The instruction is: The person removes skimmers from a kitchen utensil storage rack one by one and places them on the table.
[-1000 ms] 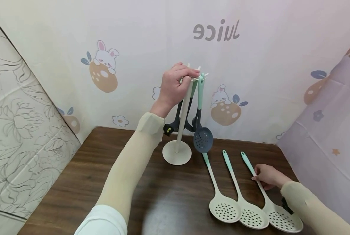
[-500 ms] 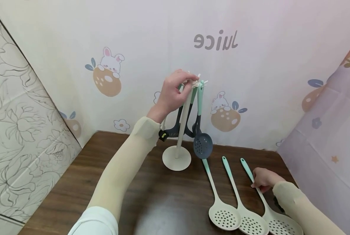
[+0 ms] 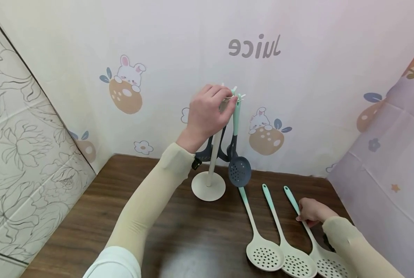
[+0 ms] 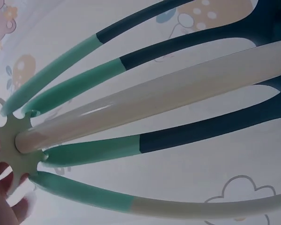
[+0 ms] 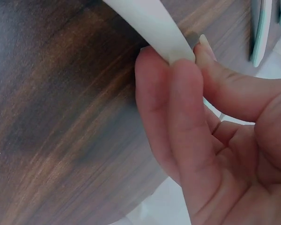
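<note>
My left hand (image 3: 208, 110) grips the top of a cream utensil stand (image 3: 208, 186), fingers and thumb around its hooked disc (image 4: 11, 133). Utensils hang by mint handles from the hooks, among them a dark slotted skimmer (image 3: 239, 172) and, in the left wrist view, one with a cream shaft (image 4: 201, 209). Lower right in the head view, my right hand (image 3: 314, 211) pinches the shaft of a cream skimmer (image 3: 308, 233) lying on the table. The right wrist view shows thumb and fingertips meeting around that shaft (image 5: 152, 26).
Two more cream skimmers with mint handles lie left of the held one: the middle skimmer (image 3: 277, 222) and the left skimmer (image 3: 251, 216). Their perforated bowls overlap. The brown wooden table (image 3: 123, 185) backs onto a printed curtain (image 3: 179, 46).
At the rack's top, my left hand has turned and shifted its fingers and thumb toward the right-hand hooks. My right hand stays on the skimmer's shaft. The head view has tilted slightly.
</note>
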A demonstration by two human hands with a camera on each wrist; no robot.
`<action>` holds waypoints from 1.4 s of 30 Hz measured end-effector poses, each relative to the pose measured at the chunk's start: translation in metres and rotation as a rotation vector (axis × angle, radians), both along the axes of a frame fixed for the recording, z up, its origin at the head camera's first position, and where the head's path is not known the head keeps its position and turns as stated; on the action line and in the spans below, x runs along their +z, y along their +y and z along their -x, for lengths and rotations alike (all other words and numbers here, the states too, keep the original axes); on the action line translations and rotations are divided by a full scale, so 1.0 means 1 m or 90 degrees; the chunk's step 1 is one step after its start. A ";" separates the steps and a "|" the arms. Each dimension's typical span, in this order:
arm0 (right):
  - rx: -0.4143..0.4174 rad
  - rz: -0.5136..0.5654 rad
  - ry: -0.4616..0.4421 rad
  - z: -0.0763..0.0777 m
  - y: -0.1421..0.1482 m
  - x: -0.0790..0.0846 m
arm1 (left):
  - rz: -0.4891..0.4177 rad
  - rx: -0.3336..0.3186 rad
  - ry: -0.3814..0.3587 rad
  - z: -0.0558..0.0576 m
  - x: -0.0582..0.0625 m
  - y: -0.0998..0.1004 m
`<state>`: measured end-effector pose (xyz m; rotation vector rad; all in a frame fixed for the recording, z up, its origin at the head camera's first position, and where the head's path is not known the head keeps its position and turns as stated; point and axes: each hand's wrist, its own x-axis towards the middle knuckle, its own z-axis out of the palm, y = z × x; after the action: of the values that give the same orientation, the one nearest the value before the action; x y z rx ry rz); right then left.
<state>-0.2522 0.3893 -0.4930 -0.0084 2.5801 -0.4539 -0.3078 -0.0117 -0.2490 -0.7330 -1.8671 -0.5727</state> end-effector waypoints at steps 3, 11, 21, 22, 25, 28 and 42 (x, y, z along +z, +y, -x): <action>0.003 -0.001 0.004 0.000 0.000 0.000 | 0.012 0.019 -0.036 -0.003 0.001 0.002; 0.013 0.011 0.005 -0.002 0.002 0.002 | 0.015 -0.009 -0.068 -0.004 0.007 -0.002; 0.004 0.016 0.008 -0.001 0.001 0.006 | -0.009 -0.089 -0.069 0.003 0.006 -0.008; 0.001 0.017 0.006 -0.002 0.001 0.006 | -0.013 -0.099 -0.069 0.004 0.006 -0.008; -0.002 0.020 0.006 -0.003 0.002 0.005 | -0.020 -0.120 -0.069 0.007 0.006 -0.007; -0.001 0.025 0.008 -0.005 0.003 0.006 | -0.026 -0.137 -0.072 0.009 0.006 -0.007; -0.005 0.022 0.000 -0.002 0.005 0.003 | -0.100 -0.273 -0.129 0.021 0.004 -0.009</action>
<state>-0.2501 0.3941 -0.4899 -0.0091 2.5723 -0.5011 -0.3292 -0.0207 -0.2448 -1.0066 -1.8277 -1.0891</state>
